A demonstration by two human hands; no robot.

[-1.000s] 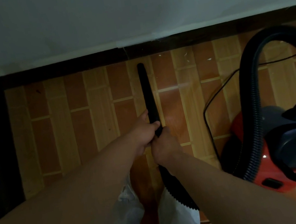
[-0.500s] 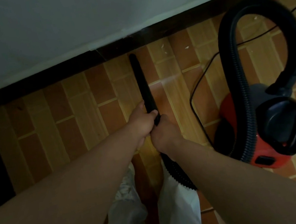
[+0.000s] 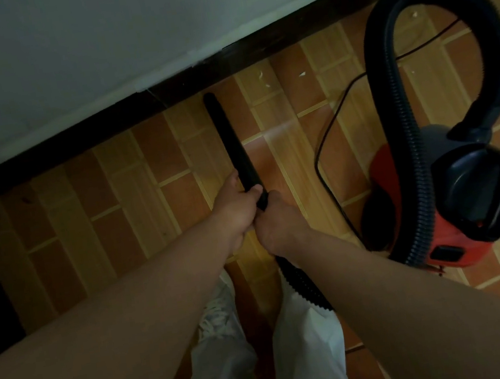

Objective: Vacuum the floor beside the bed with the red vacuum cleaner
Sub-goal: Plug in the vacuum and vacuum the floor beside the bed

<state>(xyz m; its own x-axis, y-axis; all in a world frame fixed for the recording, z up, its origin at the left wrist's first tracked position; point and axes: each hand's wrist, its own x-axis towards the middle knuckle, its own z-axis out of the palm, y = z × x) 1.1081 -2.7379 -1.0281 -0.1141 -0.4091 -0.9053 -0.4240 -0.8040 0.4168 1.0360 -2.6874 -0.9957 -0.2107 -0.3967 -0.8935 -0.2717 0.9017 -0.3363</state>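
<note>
A red vacuum cleaner (image 3: 446,240) with a black top and handle stands on the floor at the right. Its ribbed black hose (image 3: 388,75) loops up and over the body, then runs down between my arms. The black nozzle tube (image 3: 231,140) points away from me, its tip close to the dark base of the bed (image 3: 89,51), which fills the top of the view under a pale sheet. My left hand (image 3: 233,208) and my right hand (image 3: 275,221) both grip the near end of the tube, side by side.
The floor (image 3: 83,222) is brick-patterned in orange and tan, with small white scraps (image 3: 261,75) near the bed edge. A thin black power cord (image 3: 322,158) curves on the floor left of the vacuum. My legs in white trousers (image 3: 306,344) stand below.
The view has swung left and tilted, so the vacuum and bed edge sit differently in frame. The nozzle tip has kept near the bed base. Both hands keep their grip.
</note>
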